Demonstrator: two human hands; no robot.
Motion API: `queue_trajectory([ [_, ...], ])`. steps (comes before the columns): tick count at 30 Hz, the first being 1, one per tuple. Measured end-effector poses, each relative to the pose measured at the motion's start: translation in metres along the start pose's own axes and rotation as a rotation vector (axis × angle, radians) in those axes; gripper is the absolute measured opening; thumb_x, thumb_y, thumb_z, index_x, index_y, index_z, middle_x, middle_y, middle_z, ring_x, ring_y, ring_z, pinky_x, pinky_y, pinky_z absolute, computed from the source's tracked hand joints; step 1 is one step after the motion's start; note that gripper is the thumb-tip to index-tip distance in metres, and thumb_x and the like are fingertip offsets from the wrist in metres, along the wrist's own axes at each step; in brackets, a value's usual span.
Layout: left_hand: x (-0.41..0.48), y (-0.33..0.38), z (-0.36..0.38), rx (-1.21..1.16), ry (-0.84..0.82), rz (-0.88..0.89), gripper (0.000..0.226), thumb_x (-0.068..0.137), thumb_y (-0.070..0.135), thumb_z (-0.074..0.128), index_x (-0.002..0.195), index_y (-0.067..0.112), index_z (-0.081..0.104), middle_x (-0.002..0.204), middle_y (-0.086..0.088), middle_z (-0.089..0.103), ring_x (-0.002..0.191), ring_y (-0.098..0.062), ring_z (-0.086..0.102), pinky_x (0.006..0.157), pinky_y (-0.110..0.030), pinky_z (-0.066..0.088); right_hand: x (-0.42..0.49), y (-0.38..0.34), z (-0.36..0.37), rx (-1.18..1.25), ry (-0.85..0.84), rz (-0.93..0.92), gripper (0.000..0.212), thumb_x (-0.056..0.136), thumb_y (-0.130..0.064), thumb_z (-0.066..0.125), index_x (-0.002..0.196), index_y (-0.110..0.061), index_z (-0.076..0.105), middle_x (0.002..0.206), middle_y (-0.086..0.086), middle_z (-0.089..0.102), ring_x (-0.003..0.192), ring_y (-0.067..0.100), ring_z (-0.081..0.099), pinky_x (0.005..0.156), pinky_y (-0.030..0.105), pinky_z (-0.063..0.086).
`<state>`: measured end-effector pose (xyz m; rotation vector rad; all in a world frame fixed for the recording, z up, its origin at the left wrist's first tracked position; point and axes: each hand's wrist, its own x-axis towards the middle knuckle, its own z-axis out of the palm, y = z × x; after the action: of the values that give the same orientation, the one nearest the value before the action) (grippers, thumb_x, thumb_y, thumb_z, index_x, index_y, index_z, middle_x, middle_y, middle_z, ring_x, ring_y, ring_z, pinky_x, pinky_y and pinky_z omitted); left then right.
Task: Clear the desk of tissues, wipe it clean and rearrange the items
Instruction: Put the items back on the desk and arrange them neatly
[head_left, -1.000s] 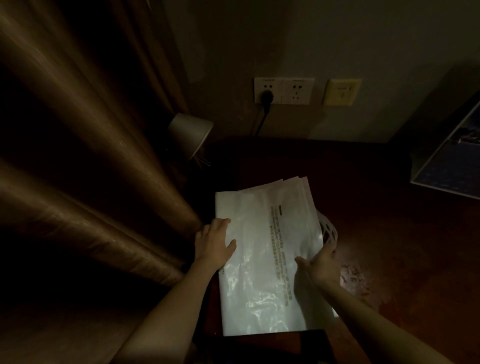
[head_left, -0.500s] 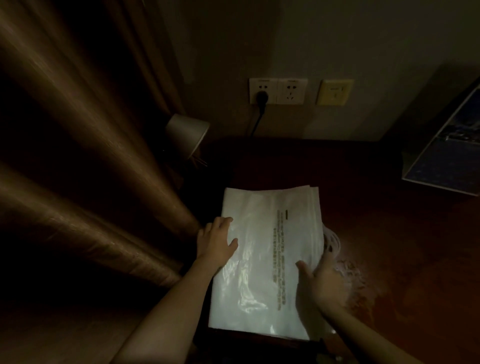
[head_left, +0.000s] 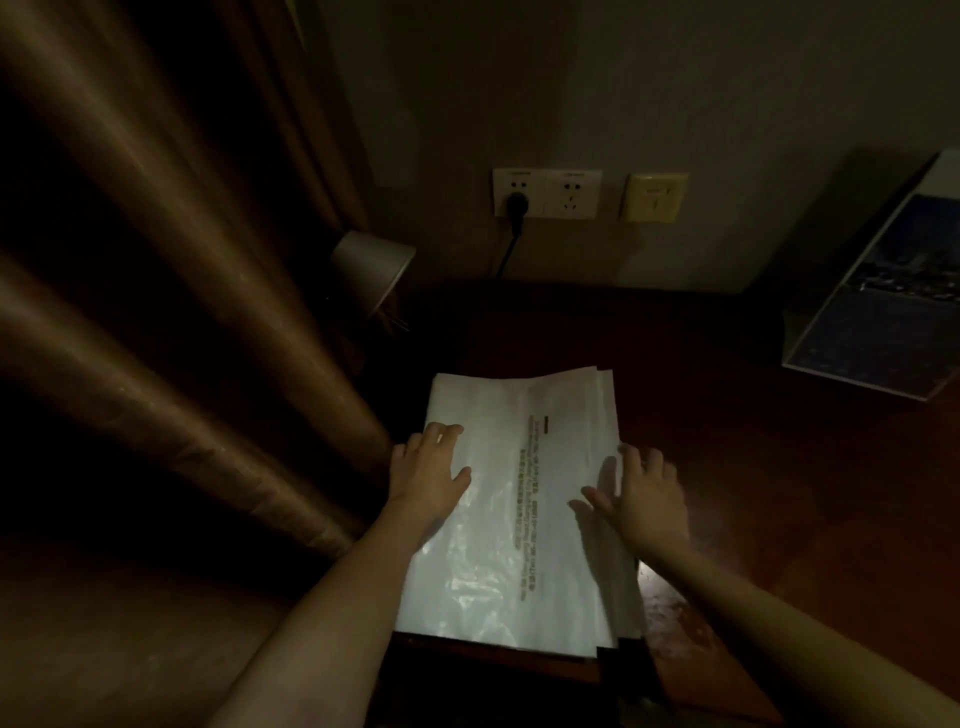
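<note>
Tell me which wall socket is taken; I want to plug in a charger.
The left white socket, nearest the curtain: a black plug sits in it. The white socket to its right and the yellowish plate hold nothing.

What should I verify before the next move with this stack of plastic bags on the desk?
1. Left hand flat on the stack of plastic bags: ok.
2. Right hand flat at the stack's right edge: ok.
3. Bag edges aligned: not ok, layers fan out at the far right corner.
4. Stack fully on the desk: cannot tell, too dark.
5. Desk wiped clean: cannot tell, mottled patch near the right forearm.
</note>
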<state>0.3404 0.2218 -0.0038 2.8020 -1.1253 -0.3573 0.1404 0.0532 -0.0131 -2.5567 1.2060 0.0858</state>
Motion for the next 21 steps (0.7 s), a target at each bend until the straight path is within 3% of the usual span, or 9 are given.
queue_trajectory([
  [6,-0.013,0.014,-0.018,-0.009,0.011,0.029,0.06,0.093,0.043,0.052,0.147,0.026,0.03,0.147,-0.001,0.036,0.128,-0.024,0.041,0.104,-0.036,0.031,0.001,0.001,-0.036,-0.067,-0.041,-0.154,0.071,0.09,-0.059,0.047,0.144,-0.018,0.028,0.139,0.011,0.038,0.123,0.028,0.041,0.099,0.038,0.041],
  [12,-0.023,0.033,-0.042,0.009,0.02,0.198,0.062,0.092,0.046,0.051,0.147,0.027,0.03,0.146,0.0,0.037,0.129,-0.023,0.04,0.104,-0.036,0.031,-0.026,-0.007,-0.078,-0.163,-0.043,-0.194,0.073,0.09,-0.06,0.048,0.147,-0.023,0.023,0.143,0.008,0.039,0.126,0.027,0.039,0.101,0.037,0.036],
  [21,-0.074,0.08,-0.076,0.06,-0.014,0.501,0.061,0.091,0.047,0.051,0.146,0.028,0.033,0.144,0.002,0.041,0.129,-0.023,0.041,0.104,-0.038,0.03,-0.147,0.013,-0.119,-0.183,0.042,-0.013,0.062,0.091,-0.054,0.052,0.141,-0.024,0.033,0.137,0.006,0.043,0.123,0.026,0.043,0.095,0.037,0.04],
])
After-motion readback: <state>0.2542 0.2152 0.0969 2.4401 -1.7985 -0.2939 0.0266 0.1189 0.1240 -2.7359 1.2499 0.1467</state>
